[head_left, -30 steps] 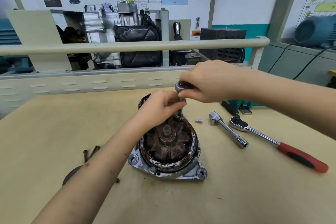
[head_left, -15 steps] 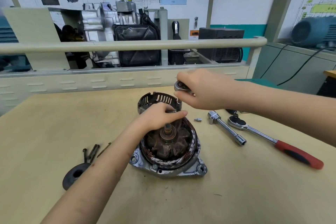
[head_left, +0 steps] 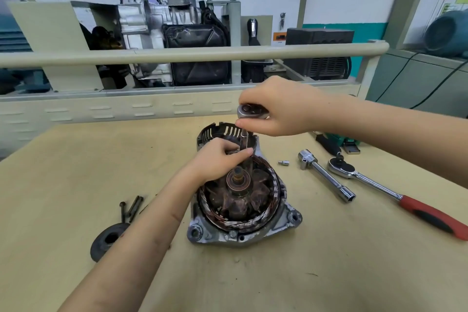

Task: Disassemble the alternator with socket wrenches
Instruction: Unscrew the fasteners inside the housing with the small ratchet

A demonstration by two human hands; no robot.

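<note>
Our right hand [head_left: 281, 106] grips the ratchet [head_left: 249, 112]; our left hand [head_left: 220, 159] pinches its extension [head_left: 244, 140]. We judge a fastener inside the alternator [head_left: 243, 200] comes next, needing steady turning.

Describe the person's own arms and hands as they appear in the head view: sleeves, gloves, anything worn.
Both arms are bare as far as the frame shows: no sleeve on either forearm. The left hand and right hand wear no gloves. No ring, watch or wristband shows on the visible parts. The left forearm carries a few small dark marks, which I cannot tell apart as grime or scratches.
</note>
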